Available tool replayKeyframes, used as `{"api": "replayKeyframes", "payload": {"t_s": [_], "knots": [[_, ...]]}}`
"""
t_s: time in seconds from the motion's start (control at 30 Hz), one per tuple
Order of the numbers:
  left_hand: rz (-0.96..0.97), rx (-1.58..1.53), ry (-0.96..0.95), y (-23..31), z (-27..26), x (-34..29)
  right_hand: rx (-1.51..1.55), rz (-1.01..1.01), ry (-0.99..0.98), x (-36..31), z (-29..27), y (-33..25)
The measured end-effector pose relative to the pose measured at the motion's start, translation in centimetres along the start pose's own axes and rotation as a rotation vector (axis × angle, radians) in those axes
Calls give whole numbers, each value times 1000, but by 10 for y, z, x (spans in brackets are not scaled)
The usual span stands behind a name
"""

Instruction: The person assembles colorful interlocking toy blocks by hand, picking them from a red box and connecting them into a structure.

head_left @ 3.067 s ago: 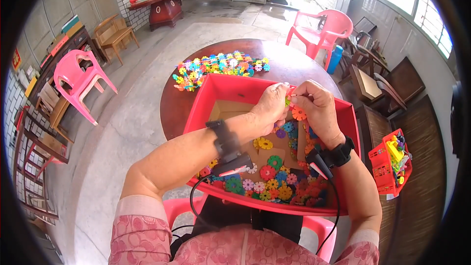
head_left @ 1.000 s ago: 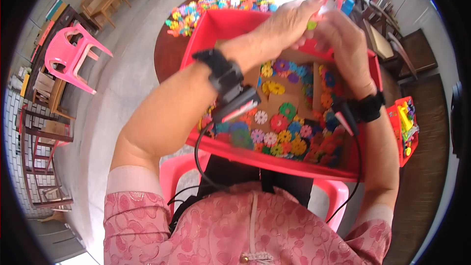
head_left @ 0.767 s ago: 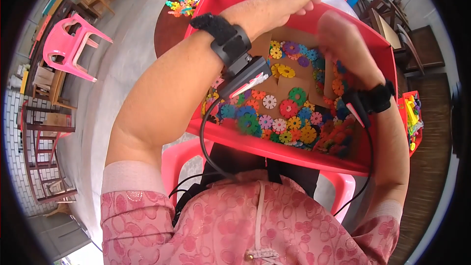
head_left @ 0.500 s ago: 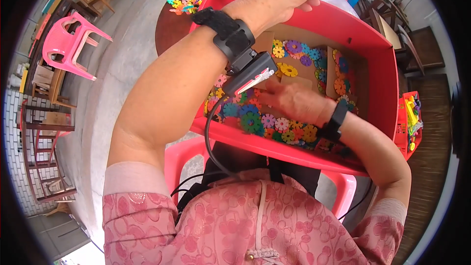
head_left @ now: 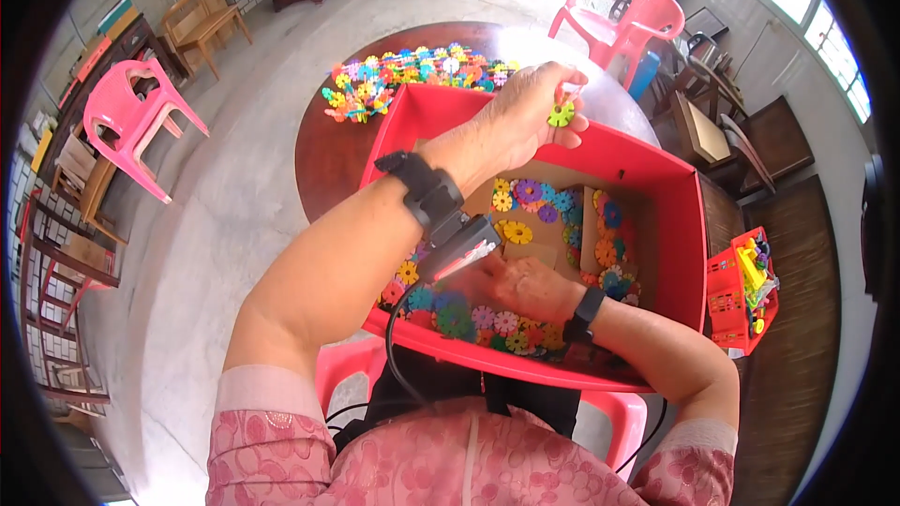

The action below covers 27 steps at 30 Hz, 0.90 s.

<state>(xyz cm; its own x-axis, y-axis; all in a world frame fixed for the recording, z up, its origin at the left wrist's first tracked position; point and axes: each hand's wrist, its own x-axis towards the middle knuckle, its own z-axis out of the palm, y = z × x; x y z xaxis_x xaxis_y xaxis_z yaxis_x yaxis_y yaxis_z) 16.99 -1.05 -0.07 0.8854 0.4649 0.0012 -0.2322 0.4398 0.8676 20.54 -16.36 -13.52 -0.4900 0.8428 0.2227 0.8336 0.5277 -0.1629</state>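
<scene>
My left hand (head_left: 527,115) is raised over the far wall of a red box (head_left: 677,262), its fingers closed on a yellow-green notched plastic disc (head_left: 561,114). Down inside the box is my right hand (head_left: 536,289), back upward; its fingertips are blurred and partly behind the left wrist's device, so what they hold does not show. Around it lie many flower-shaped discs, among them a large yellow one (head_left: 515,231), a purple one (head_left: 528,190) and pink ones (head_left: 505,321). Cardboard dividers (head_left: 589,230) part the discs into sections.
A cluster of joined colourful discs (head_left: 412,70) stands on the round brown table (head_left: 323,155) beyond the box. A red basket of toys (head_left: 741,290) is at the right. Pink plastic chairs stand at the left (head_left: 141,126) and far side (head_left: 623,23). A cable hangs from my left wrist device (head_left: 459,245).
The view has tilted up, showing more of the table and room. My left hand still holds the yellow-green disc, now fully visible. My right hand stays inside the box among the discs.
</scene>
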Motion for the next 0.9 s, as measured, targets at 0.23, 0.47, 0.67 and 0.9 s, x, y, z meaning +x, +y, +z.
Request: {"api": "replayKeyframes", "payload": {"t_s": [0.23,0.47,0.67,0.9], "knots": [[-43,195,-24,-23,2,2,-27,-41,-69,0,-17,0],[-73,248,-118,-31,2,5,-81,107,-426,7,-50,6],[170,120,-24,-2,-7,-4,342,296,213,12,-155,29],[97,117,-44,6,16,-12,444,553,830,-10,-173,37]]}}
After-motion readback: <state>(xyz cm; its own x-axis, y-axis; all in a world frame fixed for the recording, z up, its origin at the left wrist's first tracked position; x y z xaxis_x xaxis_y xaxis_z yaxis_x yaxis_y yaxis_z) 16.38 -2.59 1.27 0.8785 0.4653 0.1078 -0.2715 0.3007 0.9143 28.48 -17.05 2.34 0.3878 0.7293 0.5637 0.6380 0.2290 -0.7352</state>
